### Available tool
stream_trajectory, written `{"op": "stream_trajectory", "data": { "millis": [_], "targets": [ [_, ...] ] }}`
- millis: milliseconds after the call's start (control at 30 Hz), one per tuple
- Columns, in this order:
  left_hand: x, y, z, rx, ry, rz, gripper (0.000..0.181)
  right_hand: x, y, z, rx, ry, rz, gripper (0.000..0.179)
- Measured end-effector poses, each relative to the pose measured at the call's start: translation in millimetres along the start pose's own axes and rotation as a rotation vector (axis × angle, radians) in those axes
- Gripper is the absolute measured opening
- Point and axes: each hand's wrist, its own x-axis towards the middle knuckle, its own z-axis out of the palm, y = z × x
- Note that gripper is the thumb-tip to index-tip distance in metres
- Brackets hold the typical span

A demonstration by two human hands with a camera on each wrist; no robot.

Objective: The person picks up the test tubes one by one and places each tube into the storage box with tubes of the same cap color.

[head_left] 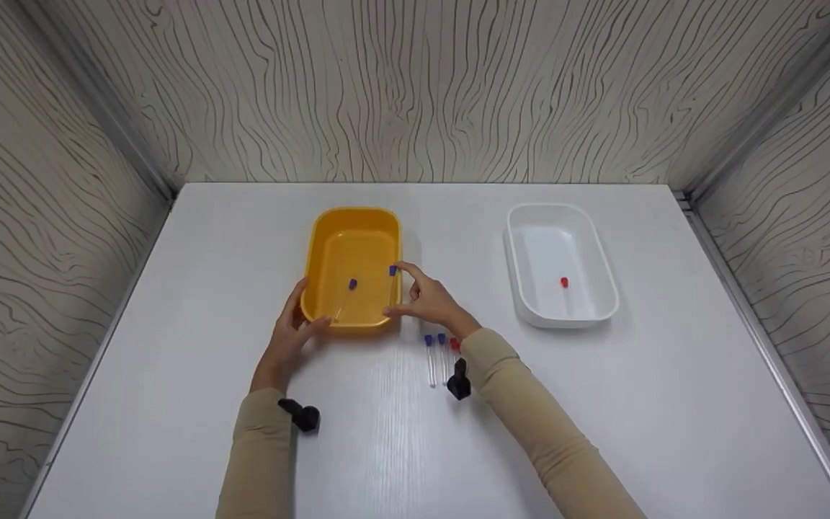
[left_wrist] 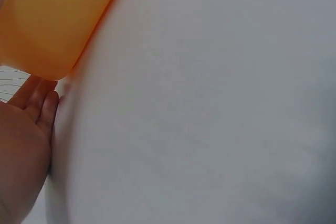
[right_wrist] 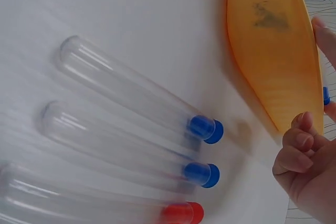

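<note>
Wht tbl (head_left: 689,404): yel. tray (head_left: 361,249); wht tray (head_left: 548,252); tubes (right_wrist: 121,142)

Red-capped tube(s) (head_left: 454,344), near right of yellow tray (left_wrist: 58,22): partly hidden by right sleeve (head_left: 541,429); count too small to tell. Tray and left hand (left_wrist: 23,150): cut off at left-wrist view's edge. Dark mark (right_wrist: 270,17) on tray wall: blurred.

Head view looks down — nearer wrist views share the yellow tub (left_wrist: 58,22).
</note>
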Motion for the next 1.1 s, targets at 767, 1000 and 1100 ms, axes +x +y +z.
{"op": "stream_trajectory", "data": {
  "millis": [767, 1000, 1100],
  "targets": [
    [1.0, -0.8, -0.9, -0.002, -0.019, 0.031, 0.081, -24.4, 14, -2, 0.127, 0.041, -0.095, 0.08],
    [0.1, 0.6, -0.7, -0.023, -0.021, 0.02, 0.081, -38.0, 21, -5, 0.093, 0.039, -0.119, 0.072],
    [0.0, 1.0, -0.2, -0.018, -0.022, 0.028, 0.081, -44.1, 24, -6, 0.089, 0.035, -0.125, 0.067]
  ]
}}
